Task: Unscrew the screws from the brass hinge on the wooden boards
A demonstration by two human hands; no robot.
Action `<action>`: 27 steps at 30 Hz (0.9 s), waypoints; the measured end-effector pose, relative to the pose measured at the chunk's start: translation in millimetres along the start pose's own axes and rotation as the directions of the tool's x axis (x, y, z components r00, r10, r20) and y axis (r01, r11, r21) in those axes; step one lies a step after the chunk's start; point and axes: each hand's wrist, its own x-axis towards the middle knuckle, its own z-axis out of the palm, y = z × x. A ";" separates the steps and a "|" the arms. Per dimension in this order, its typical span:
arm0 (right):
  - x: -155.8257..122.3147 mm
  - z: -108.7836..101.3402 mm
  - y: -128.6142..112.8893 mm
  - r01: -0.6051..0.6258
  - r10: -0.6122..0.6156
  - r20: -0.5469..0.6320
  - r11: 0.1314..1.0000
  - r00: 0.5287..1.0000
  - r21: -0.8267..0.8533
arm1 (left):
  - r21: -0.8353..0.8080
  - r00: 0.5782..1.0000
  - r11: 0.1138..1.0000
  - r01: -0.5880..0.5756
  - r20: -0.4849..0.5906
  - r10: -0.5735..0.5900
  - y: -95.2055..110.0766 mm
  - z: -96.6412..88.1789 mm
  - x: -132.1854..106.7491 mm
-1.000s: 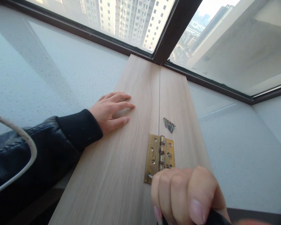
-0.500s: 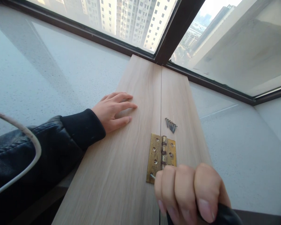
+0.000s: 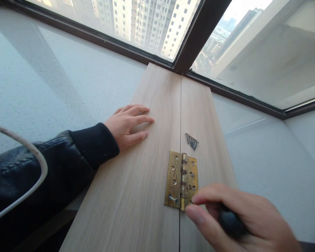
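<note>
My left hand point(image 3: 131, 125) lies with fingers spread on the left wooden board point(image 3: 120, 189). A worn brass hinge point(image 3: 173, 175) straddles the seam between this board and the right wooden board point(image 3: 199, 105). One screw point(image 3: 174, 200) stands tilted in the hinge's lower-left hole. My right hand point(image 3: 233, 217) is curled around a black-handled screwdriver point(image 3: 231, 220), its shaft hidden. That hand's thumb and index fingertip come close together at the hinge's lower-right corner; I cannot make out what is between them. Several loose screws point(image 3: 191, 141) lie in a row above the hinge.
Dark window frames point(image 3: 182, 66) border the boards' far end. A pale speckled counter point(image 3: 68, 84) extends on both sides. At the far left a white cable point(image 3: 39, 164) loops in front of my left sleeve.
My right hand has turned from a fist beside the tilted screw to thumb and index extended at the hinge's lower-right corner. That screw now shows fully. My left hand stays put.
</note>
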 end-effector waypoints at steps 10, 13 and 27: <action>4.8 15.4 3.7 0.235 -0.071 0.299 0.793 0.952 -0.562 | 0.004 1.000 1.000 -0.011 -0.009 0.011 -1.4 1.4 -0.5; 7.3 11.6 0.3 0.352 -0.147 0.371 0.737 0.917 -0.577 | 0.004 1.000 1.000 -0.009 -0.015 0.009 -1.4 1.8 -0.8; 32.9 -9.7 3.6 0.491 -0.292 0.546 0.831 0.785 -0.263 | -0.004 1.000 1.000 -0.004 -0.012 0.004 0.8 1.0 -1.0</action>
